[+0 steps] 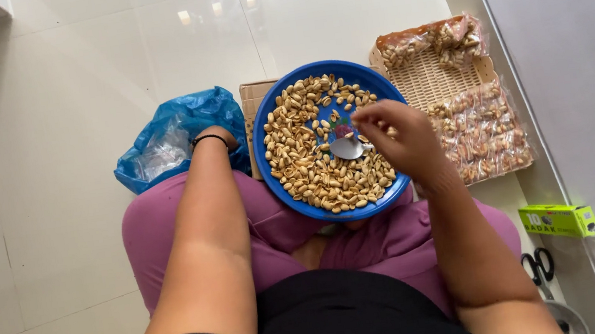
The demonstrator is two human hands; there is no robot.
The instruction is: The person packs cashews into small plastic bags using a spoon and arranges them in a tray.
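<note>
**Peanuts on a blue plate, spoon in the right hand**

By the wall on the right lies a small green carton [559,220], long and boxy, with yellow print on its side. Just below it a pair of black-handled scissors [538,267] rests on the floor. Further up along the same wall sits a pale woven tray [431,77] carrying clear plastic packets of peanuts [480,132], sealed and laid side by side, with one more packet at the tray's top edge. To the left, on the white tiled floor [44,187], is a crumpled blue plastic bag [176,133]; a flat piece of brown cardboard [254,99] pokes out from under the plate.

The round blue plate [265,129] rests on the seated person's lap, over pink trousers, and is spread with pale, skinned peanuts [310,177], thickest around the rim and thinner in the middle. The right hand [401,141] is closed on the handle of a metal spoon [346,148], whose bowl lies among the nuts near the plate's centre. The left hand [219,135], a black band at its wrist, reaches down beside the blue bag; its fingers are hidden, so I cannot tell how they are set.
</note>
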